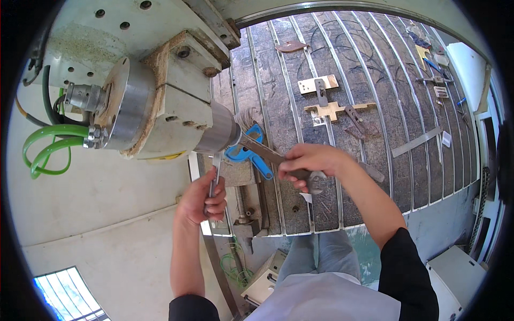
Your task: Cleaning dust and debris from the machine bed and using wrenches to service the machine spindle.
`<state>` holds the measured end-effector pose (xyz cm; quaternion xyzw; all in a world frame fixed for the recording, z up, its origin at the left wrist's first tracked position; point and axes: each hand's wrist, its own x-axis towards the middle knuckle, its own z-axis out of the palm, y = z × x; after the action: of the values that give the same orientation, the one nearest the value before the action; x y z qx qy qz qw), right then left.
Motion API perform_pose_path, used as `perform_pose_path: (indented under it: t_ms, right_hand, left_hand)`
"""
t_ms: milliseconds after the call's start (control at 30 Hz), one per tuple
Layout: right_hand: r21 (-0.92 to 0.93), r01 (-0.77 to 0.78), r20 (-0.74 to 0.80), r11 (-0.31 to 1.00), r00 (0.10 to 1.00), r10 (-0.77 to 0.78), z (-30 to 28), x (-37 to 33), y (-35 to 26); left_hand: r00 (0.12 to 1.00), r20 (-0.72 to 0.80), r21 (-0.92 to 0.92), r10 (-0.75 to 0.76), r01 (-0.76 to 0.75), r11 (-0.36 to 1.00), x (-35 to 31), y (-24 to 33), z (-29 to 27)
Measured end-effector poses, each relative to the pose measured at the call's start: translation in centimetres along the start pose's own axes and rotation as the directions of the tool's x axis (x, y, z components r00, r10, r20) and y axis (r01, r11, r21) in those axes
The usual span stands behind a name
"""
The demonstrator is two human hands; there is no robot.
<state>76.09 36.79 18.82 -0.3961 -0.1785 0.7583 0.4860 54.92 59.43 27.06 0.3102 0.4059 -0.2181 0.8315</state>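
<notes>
At the nose of a machine spindle, my left hand is closed around a slim silver wrench whose upper end reaches the spindle tip. My right hand grips a larger, darker open-end wrench, slanting from the spindle tip down to the right. One open jaw of this larger wrench shows below my right fingers. How both wrenches seat on the spindle is partly hidden. Behind the larger wrench, a blue-handled brush lies on the machine bed.
The slotted machine bed carries clamped brass-coloured plates, a flat metal strip and several small tools at the far right. A vise sits below the spindle. Green hoses loop from the spindle housing at left.
</notes>
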Motion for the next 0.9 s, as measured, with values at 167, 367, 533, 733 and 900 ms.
perform_pose_path:
  t_ms: [167, 367, 533, 733, 900]
  right_hand:
    - [-0.025, 0.126, -0.121, 0.992, 0.984, -0.128, 3.1, 0.9, 4.0]
    - [0.045, 0.172, -0.301, 0.984, 0.942, -0.150, 8.4, 1.5, 8.8]
    - [0.001, 0.404, -0.437, 0.915, 0.823, -0.363, 11.2, 4.7, 8.1]
    - [-0.228, 0.720, -0.426, 0.656, 0.532, -0.732, 13.7, 10.5, 12.3]
    - [0.512, 0.443, -0.225, 0.736, 0.896, -0.383, 12.1, 10.5, 12.1]
  left_hand:
    - [0.998, -0.061, 0.121, 0.014, -0.007, 0.993, -0.3, 0.0, -0.7]
    - [0.983, -0.036, -0.275, 0.179, -0.182, 0.944, 3.1, -3.7, 8.7]
    - [0.906, 0.156, -0.640, 0.394, -0.211, 0.739, 6.2, -2.8, 12.7]
    - [0.770, 0.113, -0.793, 0.628, -0.312, 0.524, 8.6, -2.6, 15.5]
    - [0.836, 0.012, -0.806, 0.549, -0.317, 0.501, 9.1, -2.8, 15.4]
